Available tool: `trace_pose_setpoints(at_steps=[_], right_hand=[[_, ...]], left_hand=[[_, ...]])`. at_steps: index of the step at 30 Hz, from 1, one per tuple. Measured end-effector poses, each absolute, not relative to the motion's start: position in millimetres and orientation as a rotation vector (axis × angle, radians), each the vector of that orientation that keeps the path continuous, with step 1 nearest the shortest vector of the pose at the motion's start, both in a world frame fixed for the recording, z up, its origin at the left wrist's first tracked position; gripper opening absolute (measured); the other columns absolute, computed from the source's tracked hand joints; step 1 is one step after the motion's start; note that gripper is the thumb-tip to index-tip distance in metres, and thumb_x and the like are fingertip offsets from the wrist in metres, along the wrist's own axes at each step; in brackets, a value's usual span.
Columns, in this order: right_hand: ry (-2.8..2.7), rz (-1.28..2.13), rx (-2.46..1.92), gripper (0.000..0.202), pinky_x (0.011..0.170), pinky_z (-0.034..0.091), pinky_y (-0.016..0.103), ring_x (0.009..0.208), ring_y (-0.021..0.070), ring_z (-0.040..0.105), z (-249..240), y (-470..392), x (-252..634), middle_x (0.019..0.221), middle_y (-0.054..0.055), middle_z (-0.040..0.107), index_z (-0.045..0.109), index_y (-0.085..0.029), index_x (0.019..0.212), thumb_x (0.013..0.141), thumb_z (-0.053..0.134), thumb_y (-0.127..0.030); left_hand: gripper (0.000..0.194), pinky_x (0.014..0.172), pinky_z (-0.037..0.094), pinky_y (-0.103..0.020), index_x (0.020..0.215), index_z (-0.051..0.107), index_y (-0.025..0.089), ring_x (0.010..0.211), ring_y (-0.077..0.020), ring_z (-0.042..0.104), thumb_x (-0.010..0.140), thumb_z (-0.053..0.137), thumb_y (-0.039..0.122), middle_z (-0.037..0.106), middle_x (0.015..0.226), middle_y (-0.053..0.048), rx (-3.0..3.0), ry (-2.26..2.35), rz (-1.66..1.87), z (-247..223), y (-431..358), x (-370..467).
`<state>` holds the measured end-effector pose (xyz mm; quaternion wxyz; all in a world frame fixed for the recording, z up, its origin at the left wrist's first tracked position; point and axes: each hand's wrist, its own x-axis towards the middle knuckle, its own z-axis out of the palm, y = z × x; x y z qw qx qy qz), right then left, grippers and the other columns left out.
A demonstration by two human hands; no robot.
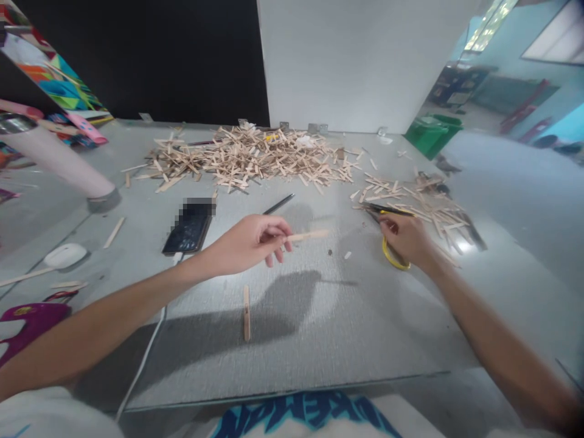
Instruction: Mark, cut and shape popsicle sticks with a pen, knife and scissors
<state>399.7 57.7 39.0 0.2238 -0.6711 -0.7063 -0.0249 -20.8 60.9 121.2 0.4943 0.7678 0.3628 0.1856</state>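
Nearest, the cable (148, 356) crosses the near edge of the bench (365, 340), passes below the left forearm and ends at the phone; an arm dragging on it could tug the phone askew. A loose stick (247, 313) lies on the bare stretch ahead, where a careless sleeve or wrist might sweep it aside.

Beyond it, the left hand (255, 243) pinches one end of a stick (312, 235) between thumb and fingers, raised above the bench. With so little gripped, pressure on the far end could twist it loose or snap it.

The right hand (407, 239) is curled around the yellow handles of the scissors (389, 257), well apart from the left. Their dark blades point inward, so fingers brought between them could be nicked.

Farther on lie the phone (194, 228) and the pen (280, 203). The scatter (440, 213) beside the blades could snag them; the pile (255, 159) at the back could slide if knocked.
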Motion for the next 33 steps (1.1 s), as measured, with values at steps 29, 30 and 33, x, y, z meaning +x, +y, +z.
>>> trace_pose_setpoints(at_steps=[29,30,33], right_hand=[[-1.605,-0.214,-1.557,0.048,0.096,0.058,0.041,0.107,0.0245,0.075,68.7,66.6,446.9,0.123,0.015,0.079,0.074,-0.022,0.135,0.088,0.084,-0.018],[-1.577,-0.212,-1.498,0.051,0.094,0.059,0.041,0.106,0.0240,0.075,72.0,63.6,440.9,0.121,0.014,0.079,0.072,-0.023,0.138,0.089,0.084,-0.021],[-1.482,-0.172,-1.205,0.052,0.096,0.062,0.044,0.106,0.0252,0.075,79.9,56.4,418.8,0.120,0.012,0.075,0.073,-0.024,0.131,0.083,0.091,-0.031]], left_hand=[[0.015,0.072,0.042,-0.031,0.102,0.070,0.020,0.078,-0.0188,0.067,0.106,0.056,0.024,0.074,0.090,-0.005,2.382,0.873,0.293,46.0,71.4,-10.7],[0.019,0.071,0.041,-0.031,0.095,0.069,0.020,0.076,-0.0190,0.065,0.107,0.056,0.027,0.073,0.086,-0.005,2.389,0.870,0.304,45.5,71.5,-9.8],[0.044,0.069,0.037,-0.034,0.072,0.056,0.022,0.070,-0.0196,0.059,0.113,0.047,0.036,0.062,0.072,-0.004,2.415,0.881,0.344,45.8,71.7,-6.8]])
